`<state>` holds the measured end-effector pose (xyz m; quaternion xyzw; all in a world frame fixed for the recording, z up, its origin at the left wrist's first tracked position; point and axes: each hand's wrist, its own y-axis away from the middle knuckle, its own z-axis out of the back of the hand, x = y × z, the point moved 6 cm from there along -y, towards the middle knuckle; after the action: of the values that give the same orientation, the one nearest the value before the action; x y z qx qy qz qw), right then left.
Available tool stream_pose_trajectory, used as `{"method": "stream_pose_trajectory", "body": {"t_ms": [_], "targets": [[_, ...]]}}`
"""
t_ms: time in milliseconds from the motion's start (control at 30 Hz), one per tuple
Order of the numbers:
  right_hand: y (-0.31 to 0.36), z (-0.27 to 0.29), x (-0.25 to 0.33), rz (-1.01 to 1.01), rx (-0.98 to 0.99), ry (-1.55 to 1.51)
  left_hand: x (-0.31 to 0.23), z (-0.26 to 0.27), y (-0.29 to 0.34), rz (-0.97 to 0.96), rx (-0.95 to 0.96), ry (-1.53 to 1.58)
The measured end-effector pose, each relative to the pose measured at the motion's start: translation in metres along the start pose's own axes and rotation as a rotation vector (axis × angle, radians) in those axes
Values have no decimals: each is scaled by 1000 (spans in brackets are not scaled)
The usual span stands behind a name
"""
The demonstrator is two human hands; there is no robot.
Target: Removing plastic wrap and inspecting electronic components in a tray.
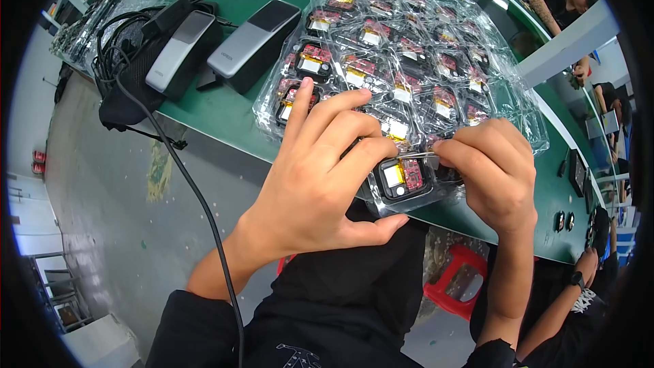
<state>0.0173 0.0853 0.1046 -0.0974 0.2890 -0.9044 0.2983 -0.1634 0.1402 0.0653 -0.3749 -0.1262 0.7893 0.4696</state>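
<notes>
A clear plastic blister tray (535,133) lies on the green table, its pockets filled with small black square housings that carry red circuit boards and silver-and-yellow parts. At the near corner, one open housing (402,178) sits in its pocket. My right hand (496,170) pinches thin metal tweezers (417,155), which point left across this housing's upper edge. Spread over the tray's near-left side, my left hand (315,167) has its fingers apart, with the index fingertip by the tweezer tips. Whether that fingertip touches them, I cannot tell. My left thumb extends below the tray's edge.
Two grey-and-black box-shaped devices (255,41) stand on the green table (221,135) at the left, beside bundled black cables (112,48). A black cable (197,194) hangs across my left forearm. A red stool (458,279) is under the table. Co-workers (569,300) sit along the right.
</notes>
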Motion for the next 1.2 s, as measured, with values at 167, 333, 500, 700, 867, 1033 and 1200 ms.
{"method": "stream_pose_trajectory", "body": {"t_ms": [167,333,500,700,867,1033,1200], "targets": [[-1,0,1,11,16,15,0,-2,0,-7,0,-11],[-1,0,3,27,-14,11,1,-2,1,0,2,-12],[2,1,4,41,-9,30,0,-2,0,-2,0,-14],[2,2,3,45,-39,16,0,-2,0,-2,-2,-10],[-1,2,2,59,-29,7,1,-1,1,-8,-6,-7],[-6,2,1,50,4,7,0,-1,1,-10,-7,-5],[-7,1,2,44,14,18,1,-2,2,-12,-11,-4]]}}
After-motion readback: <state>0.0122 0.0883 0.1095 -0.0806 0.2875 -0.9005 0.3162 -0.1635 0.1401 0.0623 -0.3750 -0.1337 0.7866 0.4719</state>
